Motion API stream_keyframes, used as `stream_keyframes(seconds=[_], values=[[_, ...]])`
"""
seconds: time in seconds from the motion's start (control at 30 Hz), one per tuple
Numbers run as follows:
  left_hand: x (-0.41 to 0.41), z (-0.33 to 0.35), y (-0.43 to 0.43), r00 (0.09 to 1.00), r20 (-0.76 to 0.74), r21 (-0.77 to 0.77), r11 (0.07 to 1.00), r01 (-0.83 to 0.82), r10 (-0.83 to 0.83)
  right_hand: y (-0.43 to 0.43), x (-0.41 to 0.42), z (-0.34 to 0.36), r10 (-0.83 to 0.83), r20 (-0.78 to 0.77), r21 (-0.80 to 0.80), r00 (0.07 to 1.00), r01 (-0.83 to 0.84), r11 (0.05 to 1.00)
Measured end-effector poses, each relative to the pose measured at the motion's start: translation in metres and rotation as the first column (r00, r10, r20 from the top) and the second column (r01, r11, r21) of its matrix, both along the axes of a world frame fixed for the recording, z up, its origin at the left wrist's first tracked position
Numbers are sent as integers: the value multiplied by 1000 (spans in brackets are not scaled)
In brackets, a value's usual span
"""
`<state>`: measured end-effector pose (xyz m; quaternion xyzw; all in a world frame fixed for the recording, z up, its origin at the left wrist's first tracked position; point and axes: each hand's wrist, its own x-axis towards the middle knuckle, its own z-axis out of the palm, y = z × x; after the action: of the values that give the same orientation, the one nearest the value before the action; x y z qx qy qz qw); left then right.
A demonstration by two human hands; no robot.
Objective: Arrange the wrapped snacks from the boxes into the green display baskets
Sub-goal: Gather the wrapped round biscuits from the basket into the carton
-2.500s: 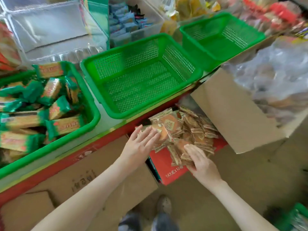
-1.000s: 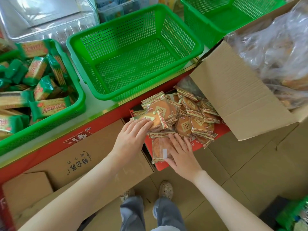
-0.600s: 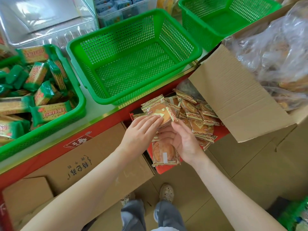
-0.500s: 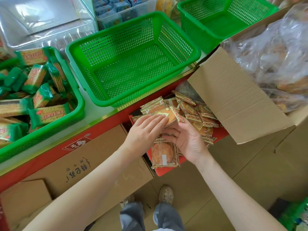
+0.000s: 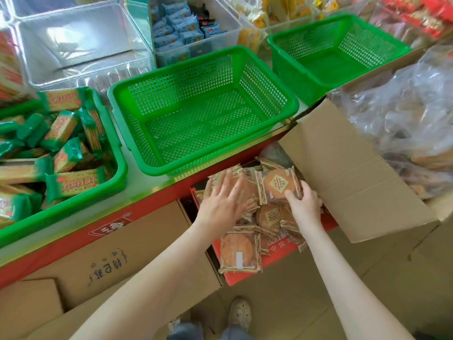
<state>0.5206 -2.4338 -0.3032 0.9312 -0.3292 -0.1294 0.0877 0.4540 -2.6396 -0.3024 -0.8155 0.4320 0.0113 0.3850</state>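
Observation:
An empty green basket point(image 5: 289, 111) stands on the shelf just above a red box point(image 5: 277, 261) full of round wrapped cakes point(image 5: 237, 251). My left hand point(image 5: 223, 204) lies flat, fingers straight, on the left part of a raised bunch of these cakes. My right hand point(image 5: 304, 204) grips the right side of the bunch, thumb on a cake with a diamond label point(image 5: 279, 184). A second empty green basket point(image 5: 402, 49) sits further right. The left green basket point(image 5: 117, 177) holds several green-wrapped biscuit packs point(image 5: 73, 185).
An open cardboard flap point(image 5: 355, 177) rises right of the red box, with a plastic bag of snacks point(image 5: 407, 123) behind it. Clear plastic bins point(image 5: 81, 42) line the back. A brown carton point(image 5: 117, 251) stands below the shelf edge; my shoes are on the floor.
Both hands have gathered a bunch of cakes and raised it toward the shelf edge. My right hand shifted from the pile's middle to its right side; my left hand spread flat on top.

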Motion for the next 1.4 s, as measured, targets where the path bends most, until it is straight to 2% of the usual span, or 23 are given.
stream_keyframes(seconds=[0.07, 0.17, 0.33, 0.5, 0.83, 1.0, 1.1, 1.17, 1.3, 1.4], values=[[4, -3, 4, 996, -84, 5, 1000, 5, -4, -1, 2, -6, 131, -191, -196, 973, -168, 966], [4, -7, 5, 992, -125, -42, 999, -30, 24, 2, 4, -11, 234, -246, -214, 941, -288, 933], [1, 0, 5, 997, -76, -97, 995, -31, 24, 15, -2, -2, 302, -137, -247, 943, -328, 912], [0, 20, 17, 998, 39, -194, 980, -47, 56, 44, 15, 23, 388, -38, -234, 921, -386, 893], [17, 56, 114, 955, 269, -317, 948, -36, 126, 137, 54, 56, 551, -14, -270, 835, -534, 802], [28, 75, 182, 910, 348, -389, 918, -78, 225, 211, 86, 80, 723, 103, -390, 684, -641, 662], [40, 83, 235, 849, 400, -406, 897, -175, 346, 266, 110, 92, 818, 173, -402, 548, -719, 567], [47, 85, 275, 801, 431, -353, 895, -273, 414, 303, 127, 96, 868, 193, -393, 457, -775, 495], [64, 81, 353, 788, 393, -183, 880, -439, 475, 371, 163, 93, 943, 153, -330, 295, -884, 331], [71, 80, 397, 787, 339, -135, 855, -501, 515, 408, 188, 85, 975, 20, -328, 223, -919, 217]])
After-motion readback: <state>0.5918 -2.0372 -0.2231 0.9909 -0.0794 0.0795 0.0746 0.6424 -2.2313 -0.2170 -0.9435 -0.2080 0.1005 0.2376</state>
